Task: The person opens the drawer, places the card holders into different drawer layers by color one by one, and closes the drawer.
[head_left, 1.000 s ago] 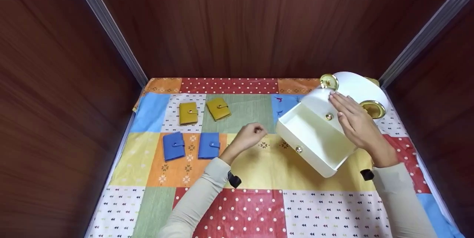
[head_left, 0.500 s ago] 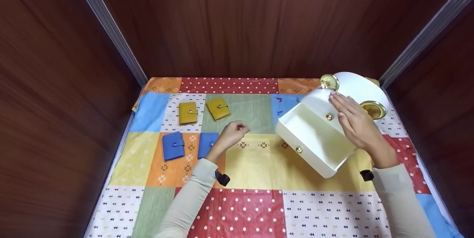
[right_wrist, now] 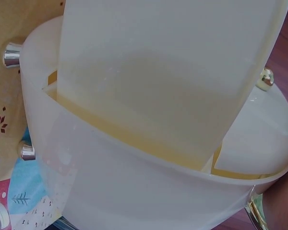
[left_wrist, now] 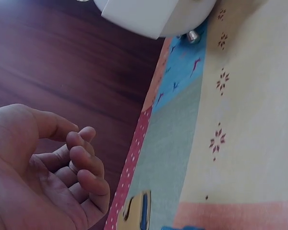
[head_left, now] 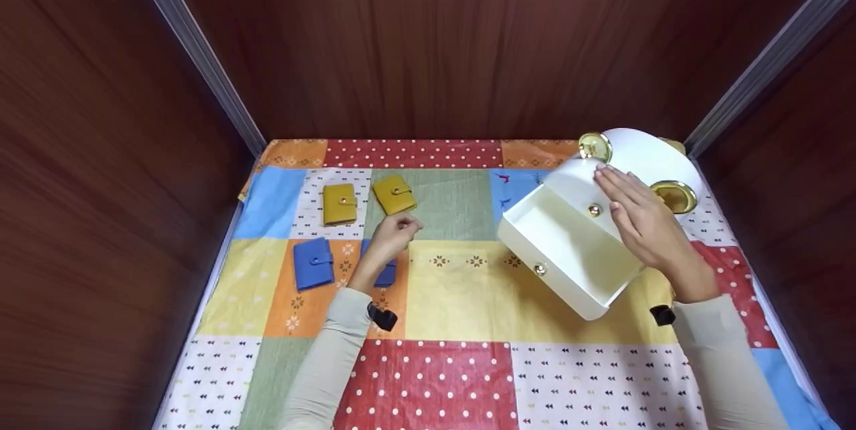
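Note:
My left hand (head_left: 393, 236) hovers over a blue snap wallet (head_left: 386, 276), partly covering it, with fingertips near a yellow wallet (head_left: 394, 194). In the left wrist view the fingers of my left hand (left_wrist: 48, 167) are loosely curled, holding nothing. To the right, my right hand (head_left: 638, 223) lies with straight fingers on a white storage box (head_left: 645, 152) with round gold-trimmed parts. The box's drawer (head_left: 562, 286), with a gold knob, is pulled out toward the front left. The right wrist view shows the box (right_wrist: 149, 187) from close up.
Another blue wallet (head_left: 312, 263) and another yellow wallet (head_left: 340, 204) lie at the left. A patchwork cloth (head_left: 461, 296) covers the table. Dark wood panels (head_left: 428, 42) stand behind and at both sides.
My left hand has moved left, away from the drawer, and now overlaps the right-hand blue wallet. The right hand, the box and the drawer have stayed as they were.

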Demonstrator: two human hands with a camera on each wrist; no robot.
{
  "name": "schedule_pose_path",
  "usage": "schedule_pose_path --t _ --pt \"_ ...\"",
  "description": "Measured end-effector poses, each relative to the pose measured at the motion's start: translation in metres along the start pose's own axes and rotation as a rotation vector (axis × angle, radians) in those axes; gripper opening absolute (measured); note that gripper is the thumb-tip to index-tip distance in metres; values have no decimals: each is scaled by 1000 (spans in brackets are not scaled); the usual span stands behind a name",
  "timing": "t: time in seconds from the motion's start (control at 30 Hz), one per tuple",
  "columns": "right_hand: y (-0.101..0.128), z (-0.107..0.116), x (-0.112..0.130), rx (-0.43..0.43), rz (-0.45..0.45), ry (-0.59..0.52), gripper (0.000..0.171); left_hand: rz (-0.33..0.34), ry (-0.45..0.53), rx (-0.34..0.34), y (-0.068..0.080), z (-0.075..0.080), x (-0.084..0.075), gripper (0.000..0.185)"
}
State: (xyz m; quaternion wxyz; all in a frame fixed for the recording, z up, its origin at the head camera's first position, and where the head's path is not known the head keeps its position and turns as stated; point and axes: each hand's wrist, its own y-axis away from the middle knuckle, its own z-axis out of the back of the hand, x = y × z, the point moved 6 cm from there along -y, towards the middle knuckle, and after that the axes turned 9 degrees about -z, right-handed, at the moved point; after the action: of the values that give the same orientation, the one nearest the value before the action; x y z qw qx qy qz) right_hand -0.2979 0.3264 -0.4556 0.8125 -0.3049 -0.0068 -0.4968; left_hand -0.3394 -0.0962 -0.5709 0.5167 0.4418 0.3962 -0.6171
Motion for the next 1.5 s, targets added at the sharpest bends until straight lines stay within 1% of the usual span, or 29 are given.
schedule_pose_path --t 0.1,0.27,0.4,0.5,0.63,0.77,0.83,1.0,1.23,1.33,1.5 --pt "0 0 0 -3 -1 -6 51 17 -5 -16 2 7 6 18" --pt "1 0 0 -3 -3 -6 50 29 -46 -19 6 18 12 25" --pt "1 0 -1 -1 -6 -5 50 47 -27 -29 9 25 19 26" --pt "0 0 -1 0 -9 -8 51 61 -4 -49 9 30 24 24" --pt "0 0 -1 -3 -9 -11 51 74 -6 -94 6 38 30 22" --pt "1 -1 -1 -2 -11 -10 50 95 -47 -133 6 45 35 23" --pt "1 -1 -1 -2 -13 -7 50 101 -83 -148 6 49 37 23" --pt "0 0 -1 -1 -15 1 50 107 -143 -167 7 57 44 22" --pt "0 1 -1 -1 -14 -6 50 125 -167 -179 9 64 55 23" --pt "-1 1 -1 0 -12 -9 50 135 -197 -180 10 66 60 22" --pt "-1 1 -1 -2 -4 -13 50 149 -240 -172 10 67 69 34"
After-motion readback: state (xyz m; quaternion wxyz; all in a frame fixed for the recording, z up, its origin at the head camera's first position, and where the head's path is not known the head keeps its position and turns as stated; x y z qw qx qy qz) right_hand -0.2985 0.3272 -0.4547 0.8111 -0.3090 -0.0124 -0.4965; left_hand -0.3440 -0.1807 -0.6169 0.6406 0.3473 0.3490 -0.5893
